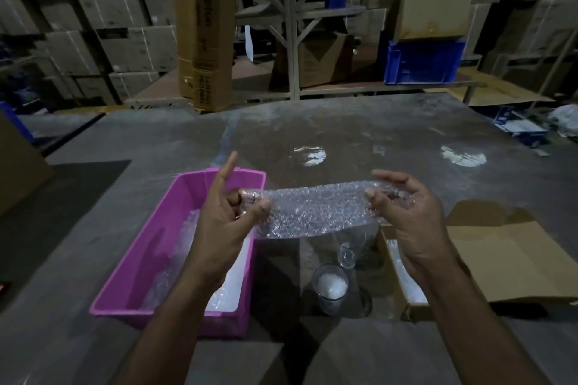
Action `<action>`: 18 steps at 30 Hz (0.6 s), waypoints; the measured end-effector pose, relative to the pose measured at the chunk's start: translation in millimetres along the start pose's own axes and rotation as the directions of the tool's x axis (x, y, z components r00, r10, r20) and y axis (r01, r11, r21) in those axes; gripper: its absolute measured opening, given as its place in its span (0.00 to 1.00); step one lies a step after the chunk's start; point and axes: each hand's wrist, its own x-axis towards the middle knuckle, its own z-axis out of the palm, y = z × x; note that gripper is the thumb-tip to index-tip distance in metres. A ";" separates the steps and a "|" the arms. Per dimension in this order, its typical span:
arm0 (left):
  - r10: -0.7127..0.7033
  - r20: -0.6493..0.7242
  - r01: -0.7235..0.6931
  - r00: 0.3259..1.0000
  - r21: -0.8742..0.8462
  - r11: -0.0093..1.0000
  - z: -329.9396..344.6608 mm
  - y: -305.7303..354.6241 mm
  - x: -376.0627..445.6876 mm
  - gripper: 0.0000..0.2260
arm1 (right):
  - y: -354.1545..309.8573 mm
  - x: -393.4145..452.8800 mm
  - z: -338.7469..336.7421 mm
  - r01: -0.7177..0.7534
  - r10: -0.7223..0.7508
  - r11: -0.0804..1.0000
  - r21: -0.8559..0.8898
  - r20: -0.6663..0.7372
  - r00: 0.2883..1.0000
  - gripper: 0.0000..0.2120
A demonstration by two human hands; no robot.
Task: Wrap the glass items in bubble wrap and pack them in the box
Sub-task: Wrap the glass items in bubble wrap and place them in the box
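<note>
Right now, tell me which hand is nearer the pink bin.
Left. The left hand grips the bubble wrap right above the pink bin; the right hand holds the other end, over toward the cardboard box.

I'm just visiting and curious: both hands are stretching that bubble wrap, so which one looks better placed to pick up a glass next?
Probably the right hand. The two glasses stand below the bubble wrap, nearer to it, beside the cardboard box. The left hand hangs over the pink tub.

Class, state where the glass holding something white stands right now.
In the head view, the glass stands low and centre on the floor, between the pink tub and the cardboard box, just nearer than an empty glass.
</note>
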 end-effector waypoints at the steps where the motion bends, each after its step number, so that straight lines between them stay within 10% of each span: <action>1: 0.048 0.004 -0.048 0.999 -0.021 0.999 0.6 4.8 0.3 0.36 | -5.1 0.1 2.3 0.017 -0.017 0.999 0.032 0.012 1.000 0.16; 10: 0.208 0.022 -0.197 0.978 0.431 0.881 -8.3 11.5 15.9 0.16 | -17.6 13.2 -1.9 0.089 -0.061 0.958 -0.274 0.109 0.992 0.20; 18: 0.213 -0.022 -0.190 0.977 0.372 0.909 -7.8 13.2 18.5 0.07 | -24.0 20.8 -3.9 0.238 -0.214 0.838 -0.491 0.106 0.971 0.08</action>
